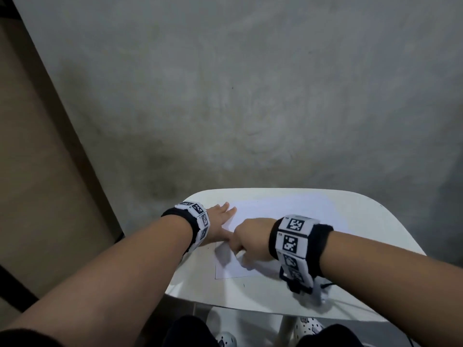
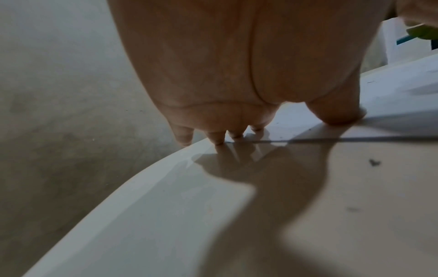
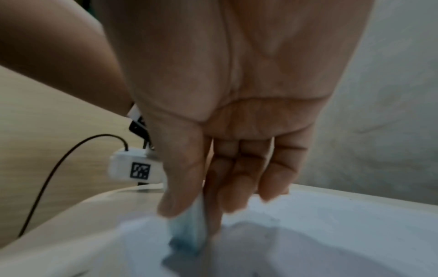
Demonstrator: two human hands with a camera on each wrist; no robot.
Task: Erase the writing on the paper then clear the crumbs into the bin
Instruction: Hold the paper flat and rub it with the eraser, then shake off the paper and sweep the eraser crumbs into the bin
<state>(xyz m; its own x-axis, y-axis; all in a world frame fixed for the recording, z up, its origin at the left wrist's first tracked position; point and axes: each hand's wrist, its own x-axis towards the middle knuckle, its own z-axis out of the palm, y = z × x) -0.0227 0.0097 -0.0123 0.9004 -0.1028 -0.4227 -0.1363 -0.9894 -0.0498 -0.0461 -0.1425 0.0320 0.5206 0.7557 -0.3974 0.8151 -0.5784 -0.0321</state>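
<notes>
A white sheet of paper (image 1: 288,209) lies on a small white table (image 1: 363,246). My left hand (image 1: 225,220) lies flat on the sheet's left edge, fingers straight and thumb pressing the paper (image 2: 308,131). My right hand (image 1: 240,242) pinches a pale blue-white eraser (image 3: 187,236) between thumb and fingers, its tip down on the paper's near left part; the eraser is hidden in the head view and blurred in the right wrist view. Dark crumbs (image 2: 374,162) lie on the tabletop beside the sheet. No bin shows in the head view.
A wrist device with a black cable (image 1: 325,286) hangs at the table's near right edge. Grey concrete floor (image 1: 250,96) surrounds the table, and a beige panel (image 1: 37,171) stands at left. A white object with teal and green (image 2: 407,46) sits beyond the table.
</notes>
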